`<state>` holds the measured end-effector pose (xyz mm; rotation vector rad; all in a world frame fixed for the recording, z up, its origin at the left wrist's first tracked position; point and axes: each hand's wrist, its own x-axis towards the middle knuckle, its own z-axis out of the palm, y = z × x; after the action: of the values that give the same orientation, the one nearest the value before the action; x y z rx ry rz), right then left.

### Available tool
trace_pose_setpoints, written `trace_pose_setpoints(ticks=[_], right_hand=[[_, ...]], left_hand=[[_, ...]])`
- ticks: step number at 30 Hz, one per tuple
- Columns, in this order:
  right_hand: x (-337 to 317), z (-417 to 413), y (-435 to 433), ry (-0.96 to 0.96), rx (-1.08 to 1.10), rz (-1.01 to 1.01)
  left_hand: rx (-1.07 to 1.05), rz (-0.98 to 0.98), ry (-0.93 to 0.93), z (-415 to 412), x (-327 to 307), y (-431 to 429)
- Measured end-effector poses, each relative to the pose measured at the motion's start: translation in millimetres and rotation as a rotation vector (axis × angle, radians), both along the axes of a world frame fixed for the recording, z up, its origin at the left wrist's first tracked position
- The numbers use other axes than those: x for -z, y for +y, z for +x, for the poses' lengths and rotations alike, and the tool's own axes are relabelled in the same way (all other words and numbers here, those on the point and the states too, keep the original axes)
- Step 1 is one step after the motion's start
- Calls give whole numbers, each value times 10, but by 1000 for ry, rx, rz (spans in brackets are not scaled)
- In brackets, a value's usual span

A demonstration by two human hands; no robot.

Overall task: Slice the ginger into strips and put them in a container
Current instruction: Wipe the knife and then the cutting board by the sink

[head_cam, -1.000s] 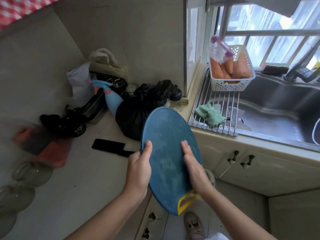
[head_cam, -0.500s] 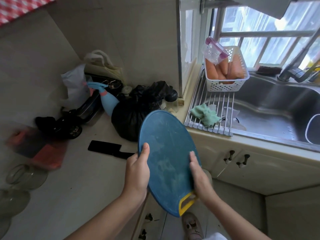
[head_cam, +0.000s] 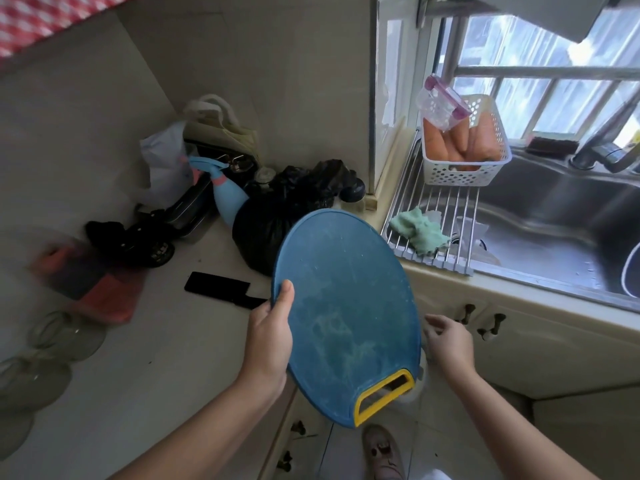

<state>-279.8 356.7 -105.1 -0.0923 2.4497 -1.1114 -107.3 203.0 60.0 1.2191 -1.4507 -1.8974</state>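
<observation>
A round blue cutting board with a yellow handle slot is tilted in the air over the counter's edge. My left hand grips its left rim, thumb on the top face. Just off the board's right rim is my right hand, fingers loosely curled and holding nothing. A black cleaver lies flat on the counter to the left of the board. No ginger is in view.
A black bag, a blue spray bottle and other bags crowd the counter's back corner. A white basket of carrots and a green cloth sit on the rack over the sink. Glass bowls stand at the left.
My right hand slid down off the board's face and has come away past its right rim. The board stays in my left hand, tilted much as before.
</observation>
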Motion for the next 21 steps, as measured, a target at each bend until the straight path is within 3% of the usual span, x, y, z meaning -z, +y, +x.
trace_pose_setpoints(ticks=[4, 8, 16, 21], right_hand=[[-142, -92, -28, 246, -171, 142], [-276, -49, -101, 285, -299, 212], [-731, 234, -468, 474, -455, 92], [-1018, 577, -1007, 541, -659, 157]], left_hand=[[32, 14, -32, 172, -49, -164], [29, -27, -52, 471, -114, -414], [-209, 59, -15, 1446, 6, -772], [-332, 132, 35, 2134, 203, -862]])
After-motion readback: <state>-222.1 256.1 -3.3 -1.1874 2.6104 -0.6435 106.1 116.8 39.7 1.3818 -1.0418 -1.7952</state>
